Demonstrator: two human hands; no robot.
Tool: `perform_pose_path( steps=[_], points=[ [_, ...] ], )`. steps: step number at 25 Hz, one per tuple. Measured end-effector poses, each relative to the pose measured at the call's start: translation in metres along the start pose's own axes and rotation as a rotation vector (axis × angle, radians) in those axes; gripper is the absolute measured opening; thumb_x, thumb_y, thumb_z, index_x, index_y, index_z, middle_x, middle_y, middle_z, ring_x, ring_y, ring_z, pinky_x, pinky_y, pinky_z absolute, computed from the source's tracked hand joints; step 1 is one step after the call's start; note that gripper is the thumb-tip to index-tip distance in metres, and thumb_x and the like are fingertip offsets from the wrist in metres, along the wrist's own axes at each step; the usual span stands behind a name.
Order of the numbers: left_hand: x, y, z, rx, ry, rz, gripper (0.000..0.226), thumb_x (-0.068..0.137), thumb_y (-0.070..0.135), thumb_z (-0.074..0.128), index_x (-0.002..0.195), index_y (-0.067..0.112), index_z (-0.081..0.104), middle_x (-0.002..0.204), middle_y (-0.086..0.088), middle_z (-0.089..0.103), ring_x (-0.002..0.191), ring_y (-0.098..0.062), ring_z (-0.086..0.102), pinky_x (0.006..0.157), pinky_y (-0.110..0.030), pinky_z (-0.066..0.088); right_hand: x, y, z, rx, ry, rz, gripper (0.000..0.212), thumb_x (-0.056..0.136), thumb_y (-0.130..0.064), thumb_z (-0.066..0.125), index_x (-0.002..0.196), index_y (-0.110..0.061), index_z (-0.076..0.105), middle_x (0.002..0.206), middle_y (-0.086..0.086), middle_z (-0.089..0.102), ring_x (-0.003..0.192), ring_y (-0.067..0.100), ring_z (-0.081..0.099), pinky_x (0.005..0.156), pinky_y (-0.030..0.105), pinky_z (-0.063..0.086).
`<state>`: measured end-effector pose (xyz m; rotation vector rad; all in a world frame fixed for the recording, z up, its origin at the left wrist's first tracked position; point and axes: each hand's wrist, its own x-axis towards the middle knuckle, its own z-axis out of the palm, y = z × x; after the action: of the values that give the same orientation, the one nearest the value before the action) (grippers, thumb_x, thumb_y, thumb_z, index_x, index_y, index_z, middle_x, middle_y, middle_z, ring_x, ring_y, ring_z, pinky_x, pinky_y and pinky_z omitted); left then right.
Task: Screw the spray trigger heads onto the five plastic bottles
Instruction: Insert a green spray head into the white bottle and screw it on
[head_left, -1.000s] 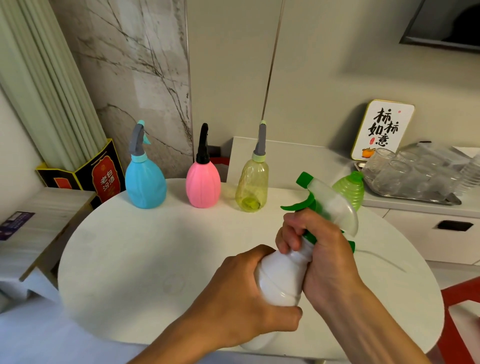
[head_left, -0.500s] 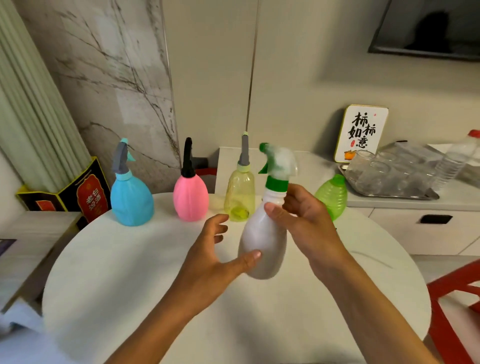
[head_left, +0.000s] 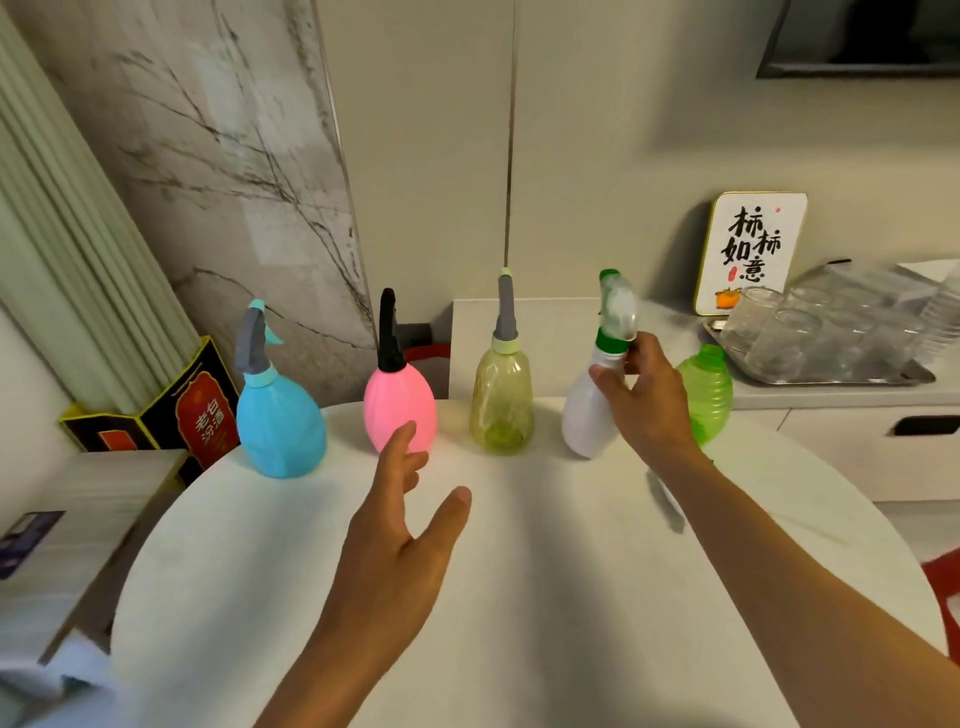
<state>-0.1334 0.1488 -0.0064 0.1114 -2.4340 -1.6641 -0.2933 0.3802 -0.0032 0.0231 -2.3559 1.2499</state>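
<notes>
Right hand (head_left: 641, 395) at the neck of the white bottle (head_left: 587, 410); left hand (head_left: 400, 540) open, holding nothing.

Right fingers (head_left: 636, 356) and thumb loosely curled around the white bottle just below its green collar, touching it at the neck; hard to tell how firmly gripped. White bottle upright on the round white table (head_left: 519, 597), fourth in a row along the far edge, topped by a frosted trigger head (head_left: 618, 306) with green trim. Left of it, upright with heads on: yellow bottle (head_left: 501, 405), pink bottle (head_left: 397, 402), blue bottle (head_left: 280, 421). Just behind the right hand, green ribbed bottle (head_left: 709, 395), no trigger head visible on it. Left hand spread wide above the table, palm turned inward, fingertips near the pink bottle but apart from it.
</notes>
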Motion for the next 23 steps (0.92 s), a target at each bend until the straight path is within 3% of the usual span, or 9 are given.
perform_pose_path(
  steps=[3,9,12,15,17,20,21,23],
  points=[
    [-0.007,-0.004,0.002,0.085,-0.056,0.047,0.064,0.08,0.058,0.054,0.133,0.064,0.019,0.131,0.034,0.04,0.121,0.008,0.039,0.095,-0.02,0.027,0.005,0.012,0.007,-0.057,0.003,-0.009,0.036,0.089,-0.019,0.068,0.118,-0.004,0.053,0.106,0.017,0.07,0.094,0.04,0.063,0.073,0.041,0.047],
    [-0.01,-0.006,0.0,0.16,-0.053,0.093,0.057,0.086,0.047,0.061,0.127,0.065,0.026,0.13,0.035,0.043,0.12,0.013,0.038,0.096,-0.02,0.03,0.008,0.019,0.009,-0.059,-0.046,0.027,0.046,0.089,-0.025,0.07,0.127,-0.009,0.049,0.113,0.015,0.069,0.099,0.037,0.063,0.077,0.041,0.048],
    [-0.017,-0.004,0.002,0.257,-0.085,0.167,0.06,0.086,0.05,0.058,0.123,0.074,0.017,0.128,0.046,0.033,0.12,0.019,0.029,0.095,-0.016,0.026,0.006,0.018,0.006,-0.037,-0.078,0.042,0.055,0.086,-0.021,0.073,0.132,-0.009,0.045,0.117,0.015,0.067,0.102,0.037,0.062,0.076,0.037,0.046],
    [-0.025,-0.005,0.006,0.35,-0.139,0.247,0.064,0.086,0.053,0.055,0.125,0.074,0.009,0.128,0.053,0.021,0.121,0.025,0.019,0.098,-0.015,0.024,0.0,0.016,-0.007,-0.025,-0.145,0.021,0.067,0.082,-0.02,0.077,0.137,-0.013,0.041,0.117,0.006,0.062,0.102,0.026,0.059,0.082,0.038,0.049],
    [-0.026,-0.005,0.007,0.388,-0.15,0.274,0.066,0.087,0.052,0.056,0.125,0.074,0.007,0.125,0.058,0.015,0.118,0.029,0.015,0.098,-0.015,0.024,-0.001,0.019,-0.023,-0.104,-0.149,-0.013,0.062,0.08,-0.016,0.076,0.132,-0.019,0.043,0.11,-0.002,0.061,0.096,0.02,0.057,0.079,0.038,0.049],
    [-0.024,-0.008,0.01,0.422,-0.153,0.293,0.066,0.087,0.05,0.057,0.126,0.073,0.008,0.124,0.058,0.015,0.117,0.03,0.014,0.097,-0.013,0.022,0.012,0.025,-0.05,-0.173,-0.044,0.062,0.046,0.075,-0.005,0.07,0.109,-0.025,0.046,0.087,-0.006,0.059,0.084,0.025,0.061,0.066,0.035,0.048],
    [-0.025,-0.008,0.012,0.441,-0.166,0.3,0.066,0.087,0.05,0.056,0.125,0.074,0.007,0.123,0.057,0.014,0.116,0.032,0.012,0.098,-0.013,0.022,0.016,0.027,-0.058,-0.174,0.03,0.099,0.045,0.075,-0.006,0.07,0.106,-0.026,0.045,0.086,-0.005,0.059,0.084,0.027,0.061,0.064,0.033,0.043],
    [-0.027,-0.009,0.016,0.488,-0.188,0.32,0.066,0.088,0.05,0.055,0.123,0.074,0.005,0.122,0.056,0.01,0.114,0.034,0.006,0.101,-0.014,0.021,0.017,0.035,-0.066,-0.197,0.174,0.145,0.051,0.074,-0.011,0.073,0.115,-0.022,0.046,0.105,0.003,0.062,0.099,0.031,0.059,0.073,0.034,0.042]
  ],
)
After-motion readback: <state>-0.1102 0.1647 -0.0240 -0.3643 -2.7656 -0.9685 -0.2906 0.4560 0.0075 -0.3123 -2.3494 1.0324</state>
